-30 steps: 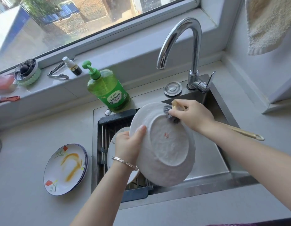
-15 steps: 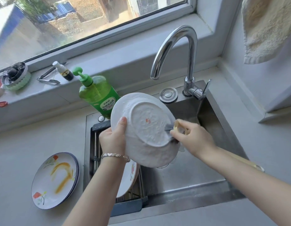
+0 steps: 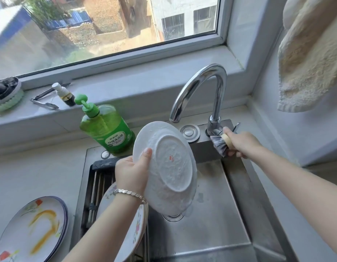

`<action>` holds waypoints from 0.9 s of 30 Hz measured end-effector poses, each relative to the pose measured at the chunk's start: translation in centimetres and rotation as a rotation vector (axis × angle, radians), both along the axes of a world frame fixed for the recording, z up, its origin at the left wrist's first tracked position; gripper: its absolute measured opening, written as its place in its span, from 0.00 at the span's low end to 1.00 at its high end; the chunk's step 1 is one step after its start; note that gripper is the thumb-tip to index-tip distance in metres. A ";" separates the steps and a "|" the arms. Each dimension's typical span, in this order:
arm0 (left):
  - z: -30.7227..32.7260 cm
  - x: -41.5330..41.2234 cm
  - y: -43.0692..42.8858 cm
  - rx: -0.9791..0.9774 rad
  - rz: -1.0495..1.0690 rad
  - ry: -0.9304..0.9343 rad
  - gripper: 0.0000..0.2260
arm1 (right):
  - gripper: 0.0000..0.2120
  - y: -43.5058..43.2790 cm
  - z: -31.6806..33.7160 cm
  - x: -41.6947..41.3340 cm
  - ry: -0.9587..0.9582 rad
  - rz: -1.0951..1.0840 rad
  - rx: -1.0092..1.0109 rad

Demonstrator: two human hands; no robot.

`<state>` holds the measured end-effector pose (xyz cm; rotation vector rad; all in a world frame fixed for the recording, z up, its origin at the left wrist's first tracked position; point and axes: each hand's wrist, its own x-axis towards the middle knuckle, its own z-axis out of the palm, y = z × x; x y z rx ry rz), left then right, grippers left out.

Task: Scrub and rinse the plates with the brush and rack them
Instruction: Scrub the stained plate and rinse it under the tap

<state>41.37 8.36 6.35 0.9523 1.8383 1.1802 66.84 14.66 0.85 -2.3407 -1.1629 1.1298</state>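
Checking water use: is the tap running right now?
Off, it seems: no stream leaves the tap above the soapy plate; the right hand, gripping the brush, is at its base.

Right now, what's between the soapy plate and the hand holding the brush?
In the head view, a round metal cap on the sink ledge.

Head camera looks down, close over sink (image 3: 211,233).

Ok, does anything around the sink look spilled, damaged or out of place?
Nothing spilled or broken. The counter plate left of the sink shows orange smears, and the held plate in the left hand is covered in suds.
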 end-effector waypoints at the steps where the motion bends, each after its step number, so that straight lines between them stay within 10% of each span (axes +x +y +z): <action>1: -0.1 0.2 0.2 0.004 0.000 -0.007 0.21 | 0.26 0.8 0.2 0.4 0.008 -0.022 -0.016; 21: -0.3 1.1 1.1 -0.085 0.019 -0.080 0.13 | 0.22 1.6 -0.6 1.1 0.024 -0.148 -0.029; 27: 0.1 1.0 0.9 -0.085 0.034 -0.083 0.16 | 0.29 -1.6 0.7 -1.2 -0.049 0.098 0.085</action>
